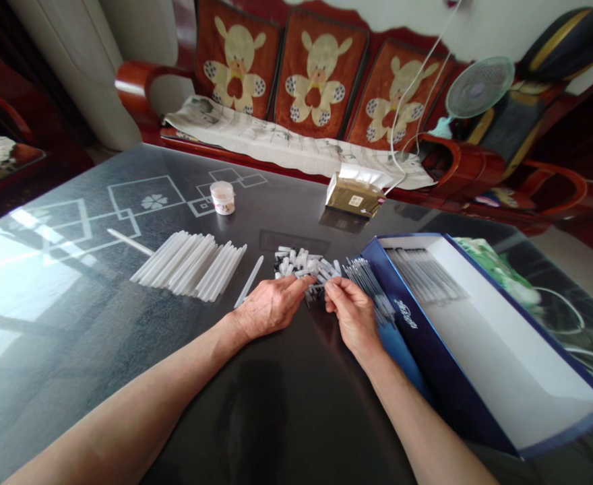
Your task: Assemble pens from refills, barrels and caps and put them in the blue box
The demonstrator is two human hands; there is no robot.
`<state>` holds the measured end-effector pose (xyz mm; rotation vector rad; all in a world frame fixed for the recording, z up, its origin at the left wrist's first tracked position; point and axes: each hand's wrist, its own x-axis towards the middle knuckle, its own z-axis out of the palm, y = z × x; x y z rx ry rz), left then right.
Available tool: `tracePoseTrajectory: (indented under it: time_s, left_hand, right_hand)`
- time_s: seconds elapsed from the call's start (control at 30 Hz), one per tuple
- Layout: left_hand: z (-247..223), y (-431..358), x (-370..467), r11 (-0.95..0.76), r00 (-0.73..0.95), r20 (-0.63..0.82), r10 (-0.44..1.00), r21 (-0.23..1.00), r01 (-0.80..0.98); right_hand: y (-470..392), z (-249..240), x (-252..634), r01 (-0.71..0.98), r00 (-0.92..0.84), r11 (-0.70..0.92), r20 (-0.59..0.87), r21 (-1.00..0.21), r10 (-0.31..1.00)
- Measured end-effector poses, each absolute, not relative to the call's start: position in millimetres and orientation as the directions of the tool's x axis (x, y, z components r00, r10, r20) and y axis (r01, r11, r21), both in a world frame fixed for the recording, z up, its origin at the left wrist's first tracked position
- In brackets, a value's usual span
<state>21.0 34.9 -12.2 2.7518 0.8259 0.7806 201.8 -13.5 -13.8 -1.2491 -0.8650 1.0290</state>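
My left hand (273, 304) lies low over the table, its fingers stretched out onto the near side of a pile of small white and black plastic pen parts (289, 259). Right of the pile, my right hand (352, 313) has thumb and fingers pinched together; what they hold, if anything, is hidden. A single white pen barrel (249, 281) lies just behind my left wrist. Farther left is a row of white pen barrels (190, 264), with one more barrel (129, 241) set apart at an angle. Thin pen refills (370, 286) lie in a bundle beyond my right hand.
A blue box (498, 364) with white inside stands at the right, holding more refills (428, 273). A small round tub (222, 198) and a tissue pack (356, 192) stand farther back. Behind the dark glossy table (175, 195) is a wooden sofa (145, 77). A green-and-white bag (503, 273) lies behind the box.
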Motion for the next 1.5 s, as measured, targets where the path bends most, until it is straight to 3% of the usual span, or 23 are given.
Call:
tracePoseTrajectory:
  time_s: [0.13, 0.3, 0.5, 0.8, 0.97, 1.17, 1.5]
  left_hand:
    - [-12.9, 34.9, 21.0, -0.84, 0.729, 0.42, 0.541, 0.311, 0.445]
    - [-13.7, 35.5, 20.9, -0.825, 0.721, 0.403, 0.564, 0.321, 0.466]
    - [-12.8, 35.9, 20.4, -0.791, 0.701, 0.37, 0.61, 0.331, 0.514]
    - [-15.3, 37.3, 21.9, -0.802, 0.686, 0.419, 0.595, 0.357, 0.478]
    - [-13.1, 36.4, 21.3, -0.805, 0.681, 0.43, 0.593, 0.337, 0.488]
    - [-11.7, 35.4, 20.7, -0.811, 0.681, 0.44, 0.585, 0.318, 0.491]
    - [-11.7, 34.5, 20.7, -0.817, 0.71, 0.407, 0.574, 0.339, 0.466]
  right_hand:
    - [-17.1, -10.0, 197.4, 0.235, 0.256, 0.073, 0.134, -0.969, 0.957]
    - [-17.7, -4.1, 205.8, 0.543, 0.022, 0.311, 0.383, -0.78, 0.924]
    - [-15.5, -8.7, 225.1, 0.781, -0.129, 0.35, 0.415, -0.517, 0.901]
    - [-13.9, -8.9, 226.6, 0.813, -0.196, 0.378, 0.404, -0.443, 0.894]
    - [-15.9, -10.4, 220.9, 0.757, -0.023, 0.313, 0.455, -0.574, 0.89]
    - [-18.0, -13.2, 211.2, 0.597, 0.071, 0.265, 0.378, -0.757, 0.923]
    - [-20.1, -9.3, 204.7, 0.594, 0.021, 0.298, 0.385, -0.747, 0.923]
